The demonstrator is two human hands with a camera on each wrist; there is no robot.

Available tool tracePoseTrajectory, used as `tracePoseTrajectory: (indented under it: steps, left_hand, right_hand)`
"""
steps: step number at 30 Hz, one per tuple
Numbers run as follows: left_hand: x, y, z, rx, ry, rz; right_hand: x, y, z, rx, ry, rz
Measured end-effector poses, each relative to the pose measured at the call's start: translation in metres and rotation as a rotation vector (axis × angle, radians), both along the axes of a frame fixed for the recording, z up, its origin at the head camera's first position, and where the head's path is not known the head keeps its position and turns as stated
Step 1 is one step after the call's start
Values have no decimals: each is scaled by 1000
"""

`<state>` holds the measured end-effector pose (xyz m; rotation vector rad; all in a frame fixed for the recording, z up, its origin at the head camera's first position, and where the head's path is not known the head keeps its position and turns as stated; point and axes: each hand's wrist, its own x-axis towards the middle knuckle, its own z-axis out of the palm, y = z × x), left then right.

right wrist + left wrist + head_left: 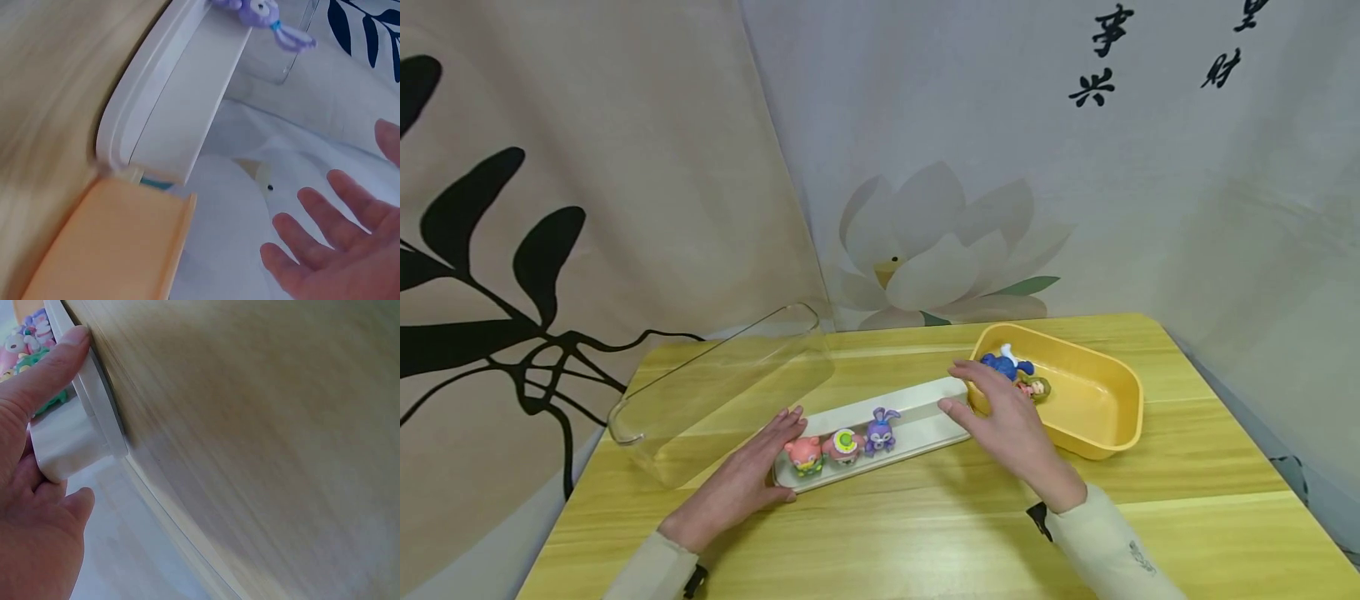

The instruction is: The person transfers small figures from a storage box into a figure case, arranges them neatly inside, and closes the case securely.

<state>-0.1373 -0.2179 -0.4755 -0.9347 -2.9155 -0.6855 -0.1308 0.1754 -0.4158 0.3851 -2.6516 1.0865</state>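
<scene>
A long white display base [921, 423] lies across the middle of the table. On its left part stand three small figures: a pink pig-like one [805, 455], one with a yellow-and-green round top [844, 447], and a purple rabbit [880, 432]. My left hand [741, 479] grips the base's left end, its thumb [53, 372] along the front edge and its fingers behind. Over the right end, my right hand [1007, 425] is spread with nothing in it. The right wrist view shows those fingers [337, 228] apart from the base.
To the right is a yellow tray [1093, 396] holding a blue figure [1003, 363] and a brown-haired figure [1036, 387]. A clear cover [722, 400] lies at the back left. A printed curtain [955, 125] hangs behind the table.
</scene>
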Motion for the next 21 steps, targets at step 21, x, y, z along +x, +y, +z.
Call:
tracePoseTrajectory:
  steps: [21]
  left_hand:
    - [0, 2, 0, -14, -25, 18]
  right_hand:
    - [-12, 68, -22, 23, 14, -111]
